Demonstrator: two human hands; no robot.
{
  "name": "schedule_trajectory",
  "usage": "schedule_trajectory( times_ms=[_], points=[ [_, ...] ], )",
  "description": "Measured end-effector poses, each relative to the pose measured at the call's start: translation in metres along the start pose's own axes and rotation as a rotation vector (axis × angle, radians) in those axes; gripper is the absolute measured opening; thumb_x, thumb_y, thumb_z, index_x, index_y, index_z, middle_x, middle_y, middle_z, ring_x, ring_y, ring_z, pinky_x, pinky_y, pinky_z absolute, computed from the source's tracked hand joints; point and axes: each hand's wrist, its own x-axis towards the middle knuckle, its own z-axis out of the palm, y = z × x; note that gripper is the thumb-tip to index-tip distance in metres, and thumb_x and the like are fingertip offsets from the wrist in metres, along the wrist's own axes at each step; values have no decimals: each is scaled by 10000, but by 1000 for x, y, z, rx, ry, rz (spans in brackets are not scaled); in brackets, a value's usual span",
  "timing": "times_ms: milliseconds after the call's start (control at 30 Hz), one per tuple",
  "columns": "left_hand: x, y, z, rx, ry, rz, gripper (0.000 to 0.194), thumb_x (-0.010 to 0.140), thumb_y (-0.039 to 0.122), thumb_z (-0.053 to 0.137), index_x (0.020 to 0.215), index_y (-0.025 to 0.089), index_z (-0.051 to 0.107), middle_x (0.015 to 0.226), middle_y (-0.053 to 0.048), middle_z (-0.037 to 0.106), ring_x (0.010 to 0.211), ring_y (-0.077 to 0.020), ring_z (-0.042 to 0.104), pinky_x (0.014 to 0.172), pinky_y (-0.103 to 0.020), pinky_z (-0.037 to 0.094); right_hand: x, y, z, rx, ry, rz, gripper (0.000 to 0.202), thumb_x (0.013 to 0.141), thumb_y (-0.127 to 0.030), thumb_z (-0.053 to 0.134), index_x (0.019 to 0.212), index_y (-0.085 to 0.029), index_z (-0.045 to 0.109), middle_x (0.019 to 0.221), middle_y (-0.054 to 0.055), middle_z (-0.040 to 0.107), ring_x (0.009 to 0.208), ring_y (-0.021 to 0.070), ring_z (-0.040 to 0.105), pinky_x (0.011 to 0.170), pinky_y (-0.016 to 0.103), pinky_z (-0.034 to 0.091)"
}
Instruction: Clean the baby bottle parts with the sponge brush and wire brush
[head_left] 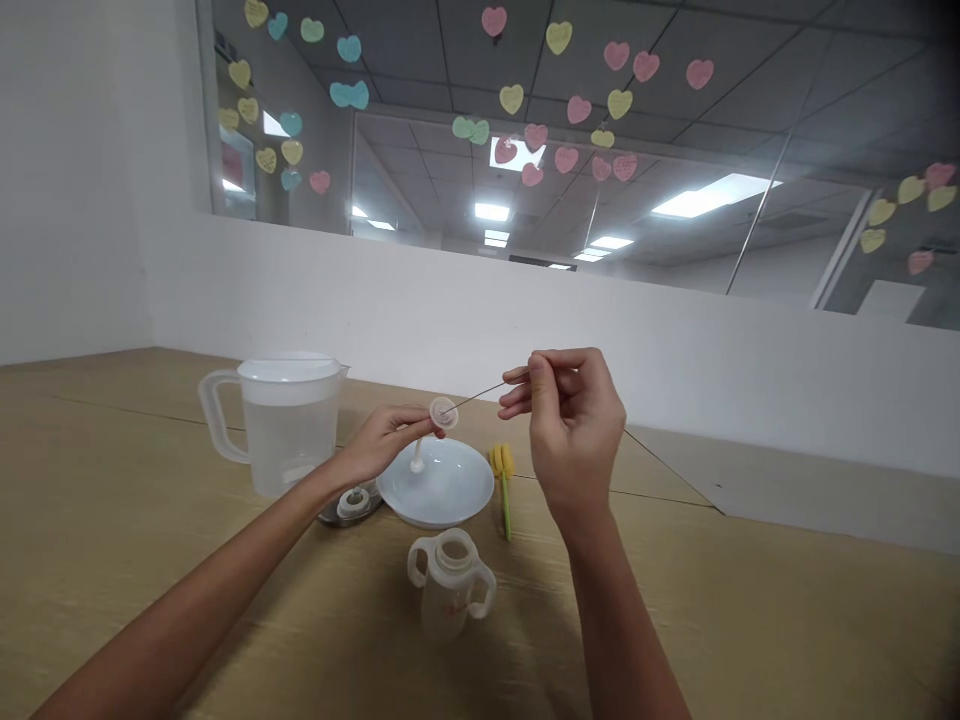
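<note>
My left hand (390, 435) pinches a small round translucent piece (444, 413), which looks like the nipple of a baby bottle. Under those fingers, a pale tube with a rounded end (417, 462) hangs over a white bowl (472, 500); whether it joins the round piece I cannot tell. Thumb and forefinger of my right hand (574, 420) are closed on a thin wire-like stick (480, 393), whose far tip meets the middle of the round piece. Nearer to me, a two-handled baby bottle (446, 590) stands upright with its mouth uncovered.
A lidded clear pitcher (289, 430) stands at left. Beside the bowl, a metal dish (330, 517) holds a white ring (354, 502), partly behind my left forearm. A yellow flower-shaped thing with a green stem (505, 485) lies right of the bowl. A white wall (420, 300) rises behind the table.
</note>
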Motion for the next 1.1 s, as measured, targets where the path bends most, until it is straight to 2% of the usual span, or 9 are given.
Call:
schedule_trajectory(
  times_ms=[100, 267, 367, 533, 733, 800, 933, 1100],
  points=[
    [0, -1, 0, -18, -23, 30, 349, 846, 392, 446, 714, 128, 632, 767, -12, 615, 696, -133, 509, 601, -211, 361, 1, 10, 4, 31, -2, 63, 95, 843, -277, 486, 819, -186, 475, 682, -18, 599, 535, 94, 595, 476, 230, 539],
    [-1, -2, 2, -22, -32, 72, 328, 837, 377, 480, 673, 129, 619, 713, 8, 595, 684, -117, 491, 630, -202, 346, 0, 25, 11, 33, -36, 112, 133, 838, -318, 482, 818, -187, 469, 676, -16, 597, 524, 100, 593, 465, 234, 528],
    [-2, -1, 2, -7, -29, 33, 346, 830, 401, 482, 668, 126, 617, 695, 8, 590, 643, -114, 477, 602, -205, 342, -2, 35, 15, -14, -85, 160, 153, 840, -336, 468, 808, -186, 463, 668, -16, 595, 498, 93, 583, 457, 223, 512],
    [-1, -4, 2, -19, -27, 52, 359, 824, 415, 481, 662, 125, 617, 715, -8, 605, 706, -137, 507, 663, -217, 365, -6, 46, 21, -24, -193, 268, 174, 821, -353, 470, 772, -187, 455, 654, -8, 610, 475, 100, 578, 456, 231, 504],
    [-1, -7, 1, -40, -54, -28, 367, 811, 447, 487, 715, 125, 636, 561, 21, 501, 510, -87, 397, 485, -196, 304, -9, 49, 27, -125, -297, 284, 173, 778, -331, 506, 717, -171, 537, 689, 32, 644, 545, 133, 600, 529, 269, 512],
    [0, -6, -1, -61, -80, -72, 366, 805, 451, 493, 734, 125, 644, 567, 19, 519, 483, -80, 383, 451, -191, 282, -7, 51, 24, -104, -266, 271, 181, 769, -337, 519, 718, -167, 556, 662, 32, 639, 572, 141, 606, 536, 271, 517],
    [1, -5, -2, -36, -112, -49, 389, 809, 456, 487, 713, 121, 660, 779, -30, 636, 581, -99, 472, 504, -195, 324, 1, 54, 12, -9, -129, 297, 205, 747, -352, 556, 742, -147, 558, 626, 24, 629, 546, 127, 596, 530, 273, 532],
    [3, -8, 2, -22, -123, -38, 397, 810, 470, 482, 741, 128, 672, 818, -39, 658, 645, -126, 524, 558, -211, 370, 11, 53, -5, 41, 5, 338, 181, 730, -306, 592, 725, -129, 556, 586, 11, 616, 532, 122, 604, 560, 295, 553]
  ],
)
